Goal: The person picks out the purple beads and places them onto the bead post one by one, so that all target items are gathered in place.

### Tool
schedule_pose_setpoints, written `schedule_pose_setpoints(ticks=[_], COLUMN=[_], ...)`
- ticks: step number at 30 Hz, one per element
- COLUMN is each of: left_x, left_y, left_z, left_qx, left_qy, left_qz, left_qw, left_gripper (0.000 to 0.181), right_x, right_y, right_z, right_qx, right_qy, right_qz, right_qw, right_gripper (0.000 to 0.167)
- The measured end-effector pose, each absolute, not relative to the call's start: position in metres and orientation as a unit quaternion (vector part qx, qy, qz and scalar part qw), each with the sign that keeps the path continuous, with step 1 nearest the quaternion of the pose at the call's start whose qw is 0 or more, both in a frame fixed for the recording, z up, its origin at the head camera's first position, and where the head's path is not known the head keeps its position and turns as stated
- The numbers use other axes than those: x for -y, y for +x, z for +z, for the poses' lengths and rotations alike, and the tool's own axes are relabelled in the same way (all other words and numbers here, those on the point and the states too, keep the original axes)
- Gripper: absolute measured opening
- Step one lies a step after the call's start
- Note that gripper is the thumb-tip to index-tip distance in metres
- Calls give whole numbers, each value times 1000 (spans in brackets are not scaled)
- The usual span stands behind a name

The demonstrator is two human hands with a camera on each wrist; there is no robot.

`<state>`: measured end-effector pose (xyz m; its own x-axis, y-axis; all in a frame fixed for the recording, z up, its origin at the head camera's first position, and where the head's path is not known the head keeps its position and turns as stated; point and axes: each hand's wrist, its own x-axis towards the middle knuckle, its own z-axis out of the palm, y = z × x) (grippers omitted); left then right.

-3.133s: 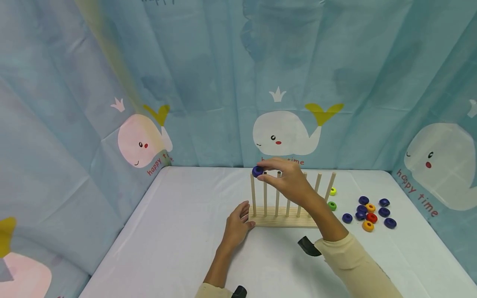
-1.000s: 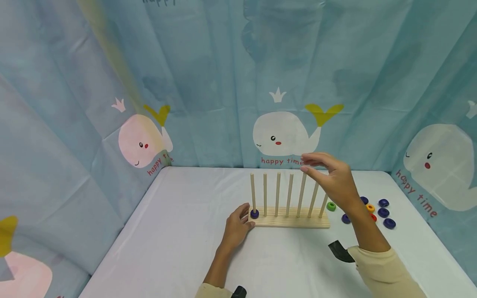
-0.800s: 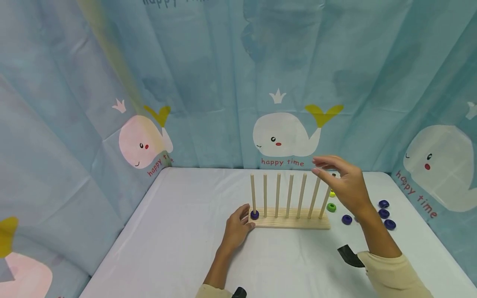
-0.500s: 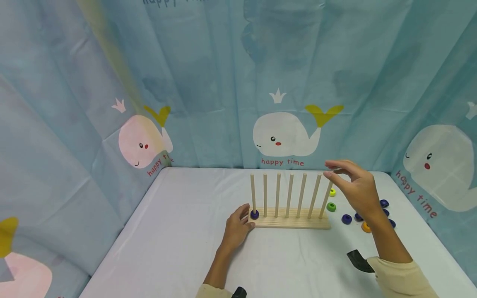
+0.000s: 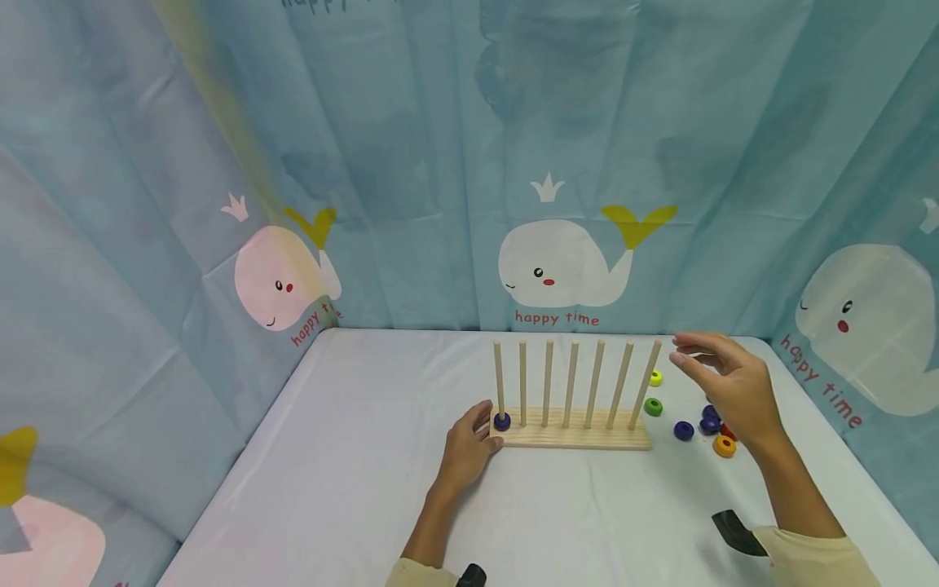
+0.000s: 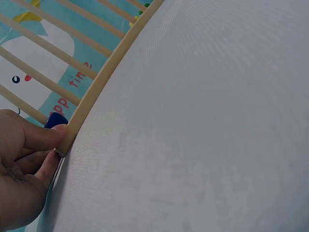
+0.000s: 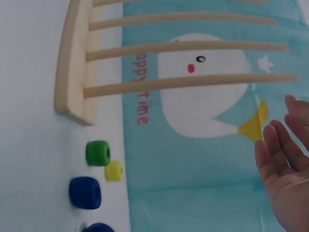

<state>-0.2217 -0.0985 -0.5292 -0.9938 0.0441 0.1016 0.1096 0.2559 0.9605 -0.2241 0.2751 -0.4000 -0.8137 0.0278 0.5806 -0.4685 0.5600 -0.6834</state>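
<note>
Curtain (image 5: 411,163), blue, whale-printed, at 12 o'clock behind table (image 5: 330,489). Wooden rack (image 5: 572,439), seven pegs (image 5: 547,383), stands on table. Left hand (image 5: 467,444) at rack's 9 o'clock end, grip pinching its corner. Right hand (image 5: 734,391) in air at rack's 3 o'clock, grip loosely spread. Dark-blue bead (image 5: 502,422) sits at foot of 9 o'clock peg. Loose at 3 o'clock: green bead (image 5: 654,407), yellow bead (image 5: 656,378), blue beads (image 5: 684,430), orange bead (image 5: 725,445), partly hidden red bead (image 5: 729,433).

from here i see the pale wooden rack (image 5: 568,439) lying flat, a dark blue bead (image 5: 502,421) around the foot of its leftmost of seven pegs, with a green bead (image 5: 654,407), yellow bead (image 5: 655,377), orange bead (image 5: 725,446), several loose blue beads (image 5: 684,430) and seemingly one partly hidden red bead (image 5: 729,432) to its right.
</note>
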Motion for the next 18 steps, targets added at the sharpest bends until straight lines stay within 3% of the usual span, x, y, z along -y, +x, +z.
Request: schedule_pose_setpoints(ticks=[18], left_x=[100], left_y=[-222], left_z=[-530], left_qx=[790], left_qy=[-56], left_qz=[-610], left_qw=[24], left_gripper=[67], right_x=[-314], right_y=[-223], right_z=[-444], right_qx=[873], right_qy=[86], right_qz=[441], right_qw=[192], right_gripper=[42])
